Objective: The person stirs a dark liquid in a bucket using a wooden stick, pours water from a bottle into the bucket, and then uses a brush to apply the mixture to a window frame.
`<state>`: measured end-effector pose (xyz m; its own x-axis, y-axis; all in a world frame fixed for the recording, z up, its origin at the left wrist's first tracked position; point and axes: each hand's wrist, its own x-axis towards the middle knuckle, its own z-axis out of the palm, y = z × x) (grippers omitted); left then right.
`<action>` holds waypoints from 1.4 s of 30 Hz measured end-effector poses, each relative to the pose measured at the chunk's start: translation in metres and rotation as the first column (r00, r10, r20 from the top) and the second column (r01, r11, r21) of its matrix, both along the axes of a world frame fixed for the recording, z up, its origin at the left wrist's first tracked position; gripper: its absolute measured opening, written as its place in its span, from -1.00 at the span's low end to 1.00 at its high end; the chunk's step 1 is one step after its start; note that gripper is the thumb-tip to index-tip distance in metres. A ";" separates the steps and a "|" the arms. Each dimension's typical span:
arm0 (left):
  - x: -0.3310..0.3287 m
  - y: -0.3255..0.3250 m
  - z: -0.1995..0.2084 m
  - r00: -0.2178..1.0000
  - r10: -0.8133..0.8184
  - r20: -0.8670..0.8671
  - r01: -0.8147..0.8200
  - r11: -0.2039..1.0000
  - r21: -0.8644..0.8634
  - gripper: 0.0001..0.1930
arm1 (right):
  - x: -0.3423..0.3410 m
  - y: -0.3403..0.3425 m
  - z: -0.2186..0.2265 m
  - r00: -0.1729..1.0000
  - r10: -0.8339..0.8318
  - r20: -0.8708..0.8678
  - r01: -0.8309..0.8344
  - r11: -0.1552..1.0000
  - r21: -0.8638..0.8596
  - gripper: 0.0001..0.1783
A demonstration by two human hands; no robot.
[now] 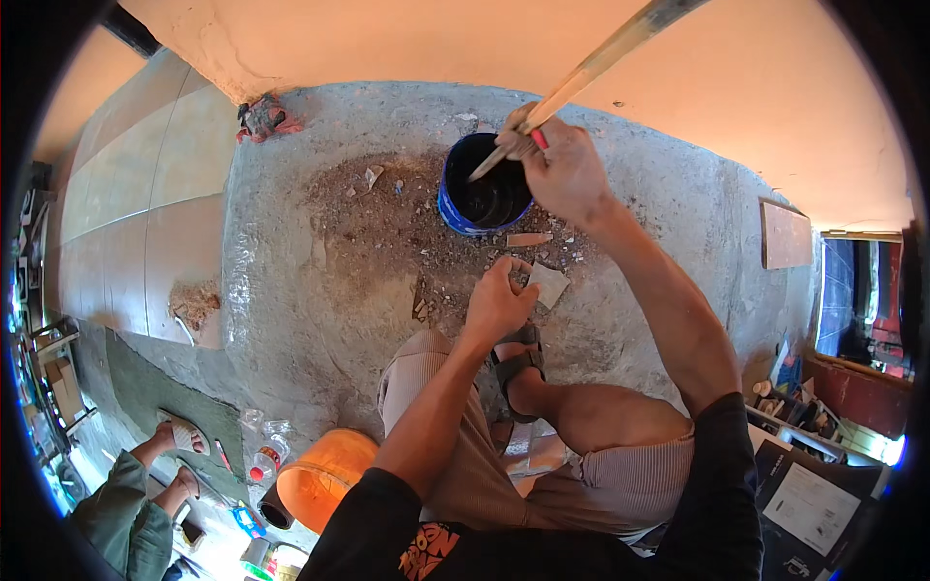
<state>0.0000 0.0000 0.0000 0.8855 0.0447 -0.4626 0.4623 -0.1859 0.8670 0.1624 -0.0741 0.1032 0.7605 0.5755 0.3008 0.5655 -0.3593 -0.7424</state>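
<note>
My right hand [567,169] is closed around a long wooden stick [605,60]. The stick slants from the top right down into a blue bucket [453,215] with a dark inside. A small red bit shows at the fingers, too unclear to name. My left hand [499,305] hangs in front of the bucket with its fingers curled together; whether it holds anything is hidden. Right beside its thumb is a pale, angular shard [549,286], and I cannot tell if they touch. A narrow reddish tile piece [529,239] lies on the floor below the bucket.
Rubble [373,218] litters the rough concrete around the bucket. Laid floor tiles [145,203] spread at left. An orange bucket [329,474] and a plastic bottle [269,457] stand by my left knee. Another person's feet [184,436] show lower left. A cardboard box [814,508] sits lower right.
</note>
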 end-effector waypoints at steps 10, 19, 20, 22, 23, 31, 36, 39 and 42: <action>-0.001 0.003 0.002 0.999 0.006 0.037 -0.006 1.000 0.000 -0.65 | -0.002 0.008 -0.001 0.997 -0.057 0.057 0.058 0.998 -0.018 -0.89; 0.003 0.005 0.001 1.000 0.022 0.013 -0.022 1.000 0.000 -0.65 | -0.013 0.003 -0.006 0.998 -0.047 -0.038 0.041 0.987 -0.153 -0.91; 0.003 0.004 -0.001 1.000 0.003 0.006 -0.003 1.000 0.005 -0.65 | -0.007 0.006 -0.009 0.999 -0.047 0.015 0.047 0.998 -0.029 -0.90; 0.001 0.001 -0.002 0.999 -0.022 0.045 0.021 1.000 0.018 -0.66 | 0.003 0.005 -0.010 0.990 -0.077 0.120 0.070 0.996 0.061 -0.87; 0.001 0.002 -0.003 0.998 -0.054 0.042 0.053 0.998 0.021 -0.66 | 0.002 -0.001 -0.006 0.987 -0.054 0.154 0.042 0.996 0.083 -0.87; 0.006 0.000 0.003 0.999 -0.030 0.043 0.029 0.999 0.028 -0.66 | -0.009 0.015 -0.017 0.999 0.049 -0.004 -0.049 0.999 0.000 -0.89; 0.003 0.001 -0.002 1.000 -0.023 0.012 0.023 1.000 0.013 -0.64 | 0.008 0.000 -0.013 0.990 -0.093 0.108 0.102 0.992 -0.081 -0.91; 0.003 0.004 -0.006 0.999 -0.010 0.045 0.008 0.999 0.045 -0.62 | -0.004 -0.014 0.001 0.992 -0.123 0.038 0.127 0.984 -0.123 -0.91; 0.005 0.001 -0.007 0.997 -0.032 0.064 0.027 0.997 0.069 -0.62 | -0.018 -0.002 0.003 0.993 -0.036 -0.113 0.000 0.954 -0.300 -0.95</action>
